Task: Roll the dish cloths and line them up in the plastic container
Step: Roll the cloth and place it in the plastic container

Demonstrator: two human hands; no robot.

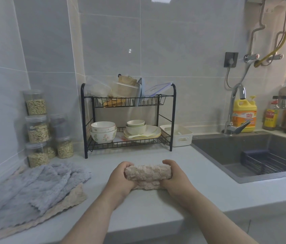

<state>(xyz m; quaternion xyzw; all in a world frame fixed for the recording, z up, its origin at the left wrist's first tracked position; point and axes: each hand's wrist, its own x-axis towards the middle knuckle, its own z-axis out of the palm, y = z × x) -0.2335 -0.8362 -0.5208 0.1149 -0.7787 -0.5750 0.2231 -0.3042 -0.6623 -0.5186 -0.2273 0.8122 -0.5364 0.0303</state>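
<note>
A beige fluffy dish cloth (pixel 147 174) lies on the counter as a thick roll, with a short flap still flat under it. My left hand (pixel 119 180) grips the roll's left end and my right hand (pixel 175 180) grips its right end. A pile of loose cloths lies at the left: grey cloths (pixel 33 185) on top of a beige cloth (pixel 73 198). The white plastic container (pixel 179 135) with handle cut-outs stands at the back, right of the dish rack, well beyond my hands.
A black two-tier dish rack (pixel 128 118) holds bowls, plates and boxes. Stacked jars of grain (pixel 38 129) stand in the left corner. The sink (pixel 254 155) with a tap (pixel 235 110) is at the right, with a yellow detergent bottle (pixel 244 115) and sauce bottles behind.
</note>
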